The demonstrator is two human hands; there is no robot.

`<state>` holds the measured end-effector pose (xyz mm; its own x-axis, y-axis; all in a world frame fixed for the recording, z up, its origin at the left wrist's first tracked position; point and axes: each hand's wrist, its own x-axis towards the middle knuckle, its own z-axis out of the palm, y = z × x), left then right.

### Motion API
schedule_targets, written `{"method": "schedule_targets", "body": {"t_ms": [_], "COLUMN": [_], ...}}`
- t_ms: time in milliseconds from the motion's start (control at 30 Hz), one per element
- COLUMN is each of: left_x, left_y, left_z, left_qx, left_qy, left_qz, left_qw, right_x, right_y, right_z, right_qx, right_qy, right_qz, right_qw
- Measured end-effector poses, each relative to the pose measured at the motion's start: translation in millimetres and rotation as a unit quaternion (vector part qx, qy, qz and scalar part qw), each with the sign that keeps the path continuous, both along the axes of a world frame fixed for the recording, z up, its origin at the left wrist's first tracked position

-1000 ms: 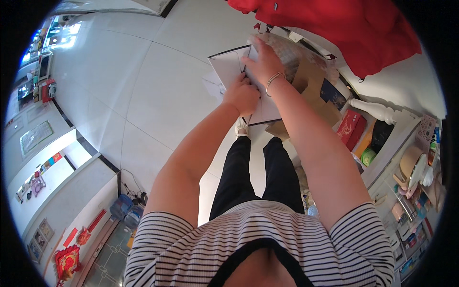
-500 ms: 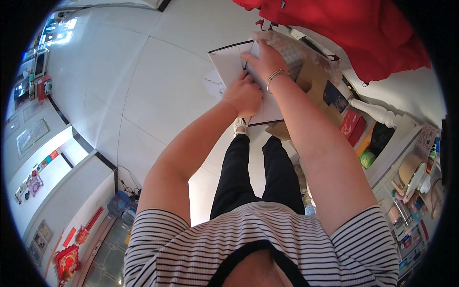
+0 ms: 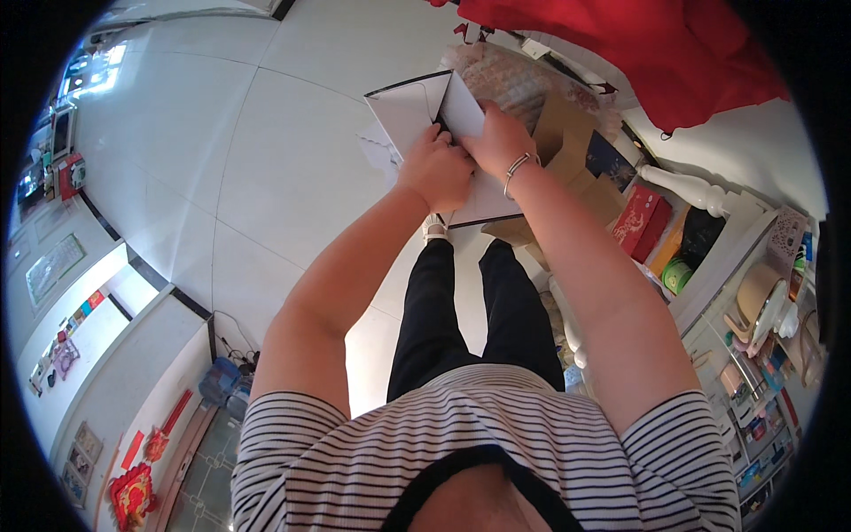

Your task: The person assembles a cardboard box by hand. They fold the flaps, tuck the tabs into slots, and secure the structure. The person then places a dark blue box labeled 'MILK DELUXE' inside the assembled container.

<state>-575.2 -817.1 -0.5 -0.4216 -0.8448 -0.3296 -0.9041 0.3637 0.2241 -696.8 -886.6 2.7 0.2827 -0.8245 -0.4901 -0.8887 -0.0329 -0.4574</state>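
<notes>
I hold a flat white cardboard sheet with dark edges (image 3: pixel 409 108) out in front of me, above the floor. My left hand (image 3: pixel 436 168) grips its near middle, fingers curled on the card. My right hand (image 3: pixel 498 140), with a silver bracelet on the wrist, presses on a raised flap (image 3: pixel 461 106) of the same sheet right beside the left hand. Both hands touch each other at the fold. The lower part of the sheet shows under my right wrist.
Brown cardboard boxes (image 3: pixel 567 151) and a red box (image 3: pixel 640 220) lie on the floor to the right, under a red cloth (image 3: pixel 638 44). White shelving with goods (image 3: pixel 762 301) stands at far right. White tiled floor (image 3: pixel 222 151) spreads to the left.
The sheet has shifted slightly left and closer, and a flap now stands up from it. My right hand has moved from the sheet's top edge down onto the fold beside my left hand.
</notes>
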Motion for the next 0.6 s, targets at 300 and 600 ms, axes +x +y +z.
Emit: {"method": "schedule_targets", "body": {"t_ms": [300,600], "left_x": [0,0], "left_y": [-5,-12], "left_z": [0,-2], "left_qx": [-0.054,-0.047], "left_qy": [0.061,0.109], "left_qz": [-0.010,-0.017], "left_qw": [0.997,0.993], "right_x": [0,-9], "right_y": [-5,-7], "right_z": [-1,-12], "right_qx": [-0.009,-0.023], "right_qy": [0.041,0.006], "right_qz": [-0.009,-0.005], "right_qw": [0.999,1.000]}}
